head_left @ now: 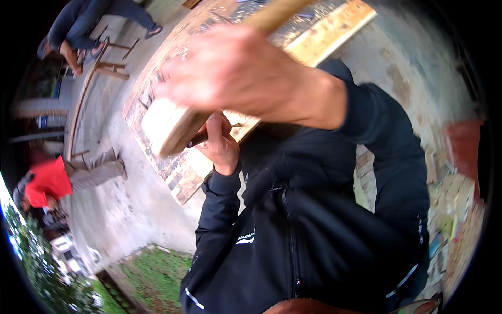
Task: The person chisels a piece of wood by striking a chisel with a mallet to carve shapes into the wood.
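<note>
My right hand is blurred, its fingers curled round a wooden mallet whose pale handle rises toward the top of the view and whose thick head is at lower left. Just below and partly behind the mallet head, my left hand grips a dark-handled tool, probably a chisel; its working end is hidden. Both hands are over a pale plank lying across a worn wooden bench top strewn with shavings.
At upper left a person in dark clothing bends by a wooden trestle and long board; at lower left another in a red top leans over. Stacked timber and a red panel are at right, grass below.
</note>
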`<act>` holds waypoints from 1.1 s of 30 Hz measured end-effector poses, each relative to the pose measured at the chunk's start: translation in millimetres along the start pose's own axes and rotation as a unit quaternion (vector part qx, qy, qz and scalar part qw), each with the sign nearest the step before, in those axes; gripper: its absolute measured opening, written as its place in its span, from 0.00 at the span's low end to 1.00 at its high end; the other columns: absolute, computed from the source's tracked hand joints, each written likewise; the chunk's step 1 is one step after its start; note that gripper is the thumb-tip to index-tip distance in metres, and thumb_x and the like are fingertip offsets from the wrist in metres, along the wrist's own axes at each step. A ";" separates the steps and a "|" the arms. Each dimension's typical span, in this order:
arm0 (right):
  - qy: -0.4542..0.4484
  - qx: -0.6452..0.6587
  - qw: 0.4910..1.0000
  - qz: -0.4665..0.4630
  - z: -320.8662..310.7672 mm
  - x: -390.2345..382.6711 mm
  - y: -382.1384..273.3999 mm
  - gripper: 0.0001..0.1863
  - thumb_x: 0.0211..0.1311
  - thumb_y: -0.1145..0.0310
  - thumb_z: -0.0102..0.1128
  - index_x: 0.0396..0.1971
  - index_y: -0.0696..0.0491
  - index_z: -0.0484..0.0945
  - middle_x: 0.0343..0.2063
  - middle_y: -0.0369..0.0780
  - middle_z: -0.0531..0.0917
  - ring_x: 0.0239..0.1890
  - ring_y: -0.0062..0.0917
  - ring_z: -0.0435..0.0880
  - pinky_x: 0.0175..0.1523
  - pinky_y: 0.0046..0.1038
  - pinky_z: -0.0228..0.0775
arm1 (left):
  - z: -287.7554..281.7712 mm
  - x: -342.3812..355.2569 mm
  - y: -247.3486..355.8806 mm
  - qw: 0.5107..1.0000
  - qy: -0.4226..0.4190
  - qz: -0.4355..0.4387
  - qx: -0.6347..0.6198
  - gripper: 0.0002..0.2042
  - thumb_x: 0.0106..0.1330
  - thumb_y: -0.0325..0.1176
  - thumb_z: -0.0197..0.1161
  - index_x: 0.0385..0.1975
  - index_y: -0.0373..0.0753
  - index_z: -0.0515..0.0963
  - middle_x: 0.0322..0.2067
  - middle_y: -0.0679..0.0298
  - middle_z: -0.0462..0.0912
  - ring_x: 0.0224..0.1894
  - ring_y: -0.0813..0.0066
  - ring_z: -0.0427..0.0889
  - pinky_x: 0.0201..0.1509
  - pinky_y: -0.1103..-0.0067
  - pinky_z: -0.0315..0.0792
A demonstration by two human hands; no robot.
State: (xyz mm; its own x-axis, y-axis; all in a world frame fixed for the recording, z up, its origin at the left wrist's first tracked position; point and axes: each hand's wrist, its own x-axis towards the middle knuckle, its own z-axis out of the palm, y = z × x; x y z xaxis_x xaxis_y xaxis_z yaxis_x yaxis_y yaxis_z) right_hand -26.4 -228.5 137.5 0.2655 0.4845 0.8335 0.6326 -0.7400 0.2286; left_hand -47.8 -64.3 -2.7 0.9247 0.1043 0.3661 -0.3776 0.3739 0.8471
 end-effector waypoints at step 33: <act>-0.213 -0.196 0.886 0.363 21.1 -226.1 61.3 0.31 0.46 0.78 0.70 0.57 0.48 0.83 0.50 0.38 0.88 0.49 0.36 0.87 0.55 0.34 0.76 | -137.4 57.6 -58.6 0.775 0.016 0.183 0.605 0.22 0.62 0.25 0.76 0.14 0.36 0.67 0.13 0.61 0.61 0.15 0.70 0.57 0.20 0.74 0.54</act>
State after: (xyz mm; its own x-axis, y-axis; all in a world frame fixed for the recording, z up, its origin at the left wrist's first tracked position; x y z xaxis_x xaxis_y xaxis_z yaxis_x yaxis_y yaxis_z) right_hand -32.3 -373.6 -47.6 0.8024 -0.1153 0.5855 -0.0970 -0.9933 -0.0628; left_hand 34.2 46.4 -84.2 0.7378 0.0297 0.6744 -0.3665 -0.8213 0.4371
